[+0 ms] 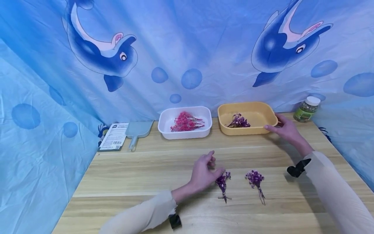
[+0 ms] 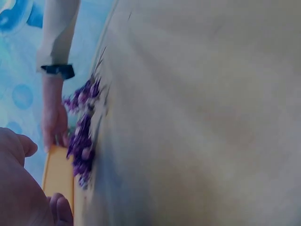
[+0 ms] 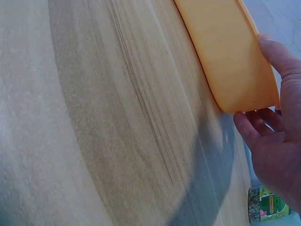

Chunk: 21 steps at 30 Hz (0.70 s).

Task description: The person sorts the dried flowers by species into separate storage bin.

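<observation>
My right hand (image 1: 288, 130) grips the right end of a yellow plastic tray (image 1: 261, 118), thumb at its rim and fingers against the end wall. One bunch of dried purple flowers (image 1: 240, 121) lies inside that tray. Lower on the table, my left hand (image 1: 202, 174) hovers with loosely bent fingers beside a second purple bunch (image 1: 222, 182), its thumb close to the blossoms; contact is unclear. A third purple bunch (image 1: 255, 178) lies to the right. In the left wrist view the left hand (image 2: 23, 188) shows nothing between thumb and fingers.
A white tray (image 1: 187, 135) with pink dried flowers (image 1: 187, 123) stands left of the yellow one. Farther left are a grey-blue dustpan (image 1: 138, 129) and a printed packet (image 1: 114, 136). A jar with a white lid (image 1: 306, 110) stands at the back right, before a blue dolphin curtain (image 1: 204, 39).
</observation>
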Available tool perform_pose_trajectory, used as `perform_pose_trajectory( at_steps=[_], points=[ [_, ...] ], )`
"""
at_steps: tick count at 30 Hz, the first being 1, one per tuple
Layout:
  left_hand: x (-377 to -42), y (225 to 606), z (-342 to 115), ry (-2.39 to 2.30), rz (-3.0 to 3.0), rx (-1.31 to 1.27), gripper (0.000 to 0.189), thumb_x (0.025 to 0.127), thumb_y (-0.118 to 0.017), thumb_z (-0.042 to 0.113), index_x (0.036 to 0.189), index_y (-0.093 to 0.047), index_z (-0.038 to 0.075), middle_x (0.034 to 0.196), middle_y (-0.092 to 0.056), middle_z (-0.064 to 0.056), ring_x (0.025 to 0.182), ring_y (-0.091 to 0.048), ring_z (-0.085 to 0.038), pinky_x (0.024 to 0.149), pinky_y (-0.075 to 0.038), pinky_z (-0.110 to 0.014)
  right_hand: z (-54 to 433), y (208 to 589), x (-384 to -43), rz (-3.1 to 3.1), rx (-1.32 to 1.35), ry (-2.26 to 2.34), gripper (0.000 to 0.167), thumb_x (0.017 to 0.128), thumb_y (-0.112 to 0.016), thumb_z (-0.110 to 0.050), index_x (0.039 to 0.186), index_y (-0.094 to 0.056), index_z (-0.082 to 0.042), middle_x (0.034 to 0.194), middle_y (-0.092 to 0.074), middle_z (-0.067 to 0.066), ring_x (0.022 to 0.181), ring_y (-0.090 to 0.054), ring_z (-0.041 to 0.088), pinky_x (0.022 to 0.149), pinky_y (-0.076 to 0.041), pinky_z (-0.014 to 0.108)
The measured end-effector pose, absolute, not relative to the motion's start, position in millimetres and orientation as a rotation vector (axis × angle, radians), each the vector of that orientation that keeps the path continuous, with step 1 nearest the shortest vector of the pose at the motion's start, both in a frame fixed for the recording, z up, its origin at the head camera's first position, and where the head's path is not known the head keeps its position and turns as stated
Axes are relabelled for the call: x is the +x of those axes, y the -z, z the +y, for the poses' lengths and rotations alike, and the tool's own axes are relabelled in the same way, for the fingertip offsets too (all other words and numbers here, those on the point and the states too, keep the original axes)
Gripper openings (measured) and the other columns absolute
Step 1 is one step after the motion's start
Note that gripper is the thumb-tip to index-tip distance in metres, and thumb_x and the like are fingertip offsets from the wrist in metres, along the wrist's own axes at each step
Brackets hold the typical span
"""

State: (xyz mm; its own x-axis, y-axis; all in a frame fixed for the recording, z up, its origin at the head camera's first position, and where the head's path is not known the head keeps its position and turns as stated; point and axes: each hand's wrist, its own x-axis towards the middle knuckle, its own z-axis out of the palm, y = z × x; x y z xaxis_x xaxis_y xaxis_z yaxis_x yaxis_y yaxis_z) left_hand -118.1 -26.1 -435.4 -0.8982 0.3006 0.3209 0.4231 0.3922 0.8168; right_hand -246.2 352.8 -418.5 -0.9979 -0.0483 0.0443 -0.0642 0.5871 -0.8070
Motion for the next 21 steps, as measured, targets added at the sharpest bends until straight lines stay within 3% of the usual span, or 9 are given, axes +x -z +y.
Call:
perform_pose_trajectory(
  at_steps=[5,11,21],
  points=[
    [-98,444,-27,1.459,-2.548,-0.639,0.076,0.079,-0.084,0.023,0.138,-0.051,-0.01,0.1,-0.06,-0.013,0.086,-0.057,-0.024,0.076,-0.051,-0.028,353,419,-246,-2.774,0.113,-1.424,0.096,0.094,-0.071,-0.039,0.157,-0.013,0.006,0.152,-0.026,0.038,0.134,-0.034,0.055,0.106,-0.035,0.062],
    [-81,450,-25,1.434,-2.567,-0.572,0.086,0.076,-0.085,0.032,0.143,-0.047,-0.007,0.119,-0.053,-0.012,0.103,-0.053,-0.022,0.091,-0.048,-0.033,353,418,-246,-2.77,0.115,-1.422,0.096,0.094,-0.07,-0.039,0.156,-0.013,0.006,0.152,-0.026,0.038,0.134,-0.035,0.055,0.106,-0.035,0.063],
    [-70,455,-16,1.402,-2.592,-0.555,0.094,0.07,-0.091,0.026,0.145,-0.045,-0.007,0.127,-0.047,-0.01,0.114,-0.049,-0.022,0.102,-0.045,-0.036,353,418,-246,-2.766,0.12,-1.407,0.094,0.094,-0.071,-0.038,0.156,-0.015,0.006,0.151,-0.029,0.038,0.132,-0.037,0.054,0.106,-0.035,0.063]
  ],
)
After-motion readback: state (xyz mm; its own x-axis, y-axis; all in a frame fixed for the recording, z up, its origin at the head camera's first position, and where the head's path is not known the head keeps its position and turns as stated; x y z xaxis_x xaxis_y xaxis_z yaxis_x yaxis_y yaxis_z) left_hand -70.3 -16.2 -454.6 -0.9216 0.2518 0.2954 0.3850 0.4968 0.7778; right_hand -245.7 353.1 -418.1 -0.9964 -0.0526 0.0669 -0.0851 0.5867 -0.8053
